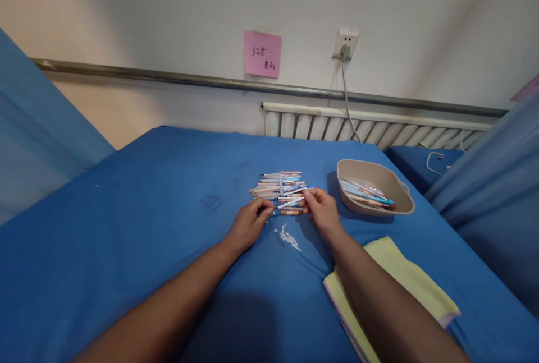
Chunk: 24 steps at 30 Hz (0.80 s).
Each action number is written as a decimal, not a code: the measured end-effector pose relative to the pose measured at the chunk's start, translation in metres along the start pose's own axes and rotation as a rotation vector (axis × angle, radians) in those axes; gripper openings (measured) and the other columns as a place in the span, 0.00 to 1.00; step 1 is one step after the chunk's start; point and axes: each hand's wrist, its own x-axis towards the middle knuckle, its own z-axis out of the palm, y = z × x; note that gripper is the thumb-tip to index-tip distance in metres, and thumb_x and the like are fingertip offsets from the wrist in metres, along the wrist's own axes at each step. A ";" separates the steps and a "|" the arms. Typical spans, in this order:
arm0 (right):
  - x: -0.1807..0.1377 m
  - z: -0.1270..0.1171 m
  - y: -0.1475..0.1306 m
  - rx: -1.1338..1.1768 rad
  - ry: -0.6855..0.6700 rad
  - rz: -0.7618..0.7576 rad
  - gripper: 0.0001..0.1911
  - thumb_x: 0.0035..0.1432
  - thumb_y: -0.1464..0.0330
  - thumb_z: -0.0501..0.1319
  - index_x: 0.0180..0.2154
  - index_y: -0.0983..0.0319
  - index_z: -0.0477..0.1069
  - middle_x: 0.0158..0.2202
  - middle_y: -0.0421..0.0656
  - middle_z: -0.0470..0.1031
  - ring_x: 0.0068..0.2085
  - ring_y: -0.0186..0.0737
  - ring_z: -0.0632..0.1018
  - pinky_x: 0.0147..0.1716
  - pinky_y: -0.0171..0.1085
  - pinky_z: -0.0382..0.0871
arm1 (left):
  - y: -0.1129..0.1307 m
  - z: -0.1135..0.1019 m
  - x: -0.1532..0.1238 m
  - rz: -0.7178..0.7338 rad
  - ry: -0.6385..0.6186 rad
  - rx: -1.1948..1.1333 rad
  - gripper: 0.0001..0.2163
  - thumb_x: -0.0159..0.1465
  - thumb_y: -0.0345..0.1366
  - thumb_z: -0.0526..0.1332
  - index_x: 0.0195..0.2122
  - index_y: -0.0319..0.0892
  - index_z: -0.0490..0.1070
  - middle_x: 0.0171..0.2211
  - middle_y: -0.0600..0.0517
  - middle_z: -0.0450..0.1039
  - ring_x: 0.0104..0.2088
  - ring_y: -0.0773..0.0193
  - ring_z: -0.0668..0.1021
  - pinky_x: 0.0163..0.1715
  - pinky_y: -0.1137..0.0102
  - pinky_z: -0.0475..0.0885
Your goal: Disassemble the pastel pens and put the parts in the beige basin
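A heap of several pens (280,186) lies on the blue cloth-covered table (168,228). My left hand (248,223) and my right hand (322,208) each pinch one end of a thin white pen (289,203) at the near edge of the heap. Just below that pen lies an orange one (290,212). Small white scraps (289,237) are scattered on the cloth between my wrists. To the right stands a beige bowl (374,169) with several pens inside.
A folded yellow cloth (404,279) lies under my right forearm. Behind the table are a radiator (379,130), a metal rail, a pink note (262,53) and a wall socket with a plugged cable (345,44). Blue partitions stand at both sides.
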 end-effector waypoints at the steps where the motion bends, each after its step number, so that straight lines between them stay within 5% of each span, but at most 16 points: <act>1: 0.000 0.000 0.000 -0.001 0.001 0.003 0.21 0.49 0.50 0.59 0.26 0.62 0.65 0.21 0.39 0.71 0.18 0.29 0.66 0.13 0.27 0.55 | 0.000 0.000 0.000 0.000 0.000 -0.004 0.10 0.61 0.42 0.54 0.36 0.42 0.69 0.34 0.53 0.73 0.35 0.62 0.74 0.39 0.68 0.68; 13: 0.005 0.001 0.012 0.206 -0.071 0.060 0.20 0.48 0.51 0.61 0.27 0.63 0.67 0.22 0.39 0.73 0.19 0.29 0.69 0.18 0.29 0.61 | -0.001 0.004 0.003 -0.139 0.075 -0.274 0.13 0.57 0.46 0.58 0.29 0.40 0.69 0.24 0.55 0.69 0.27 0.66 0.70 0.29 0.73 0.66; 24: 0.005 0.000 0.015 0.344 -0.092 0.088 0.18 0.48 0.55 0.64 0.27 0.63 0.68 0.24 0.40 0.73 0.21 0.28 0.68 0.20 0.28 0.61 | 0.002 0.001 0.003 -0.198 0.040 -0.459 0.17 0.57 0.49 0.58 0.32 0.38 0.73 0.26 0.53 0.71 0.26 0.67 0.71 0.29 0.72 0.67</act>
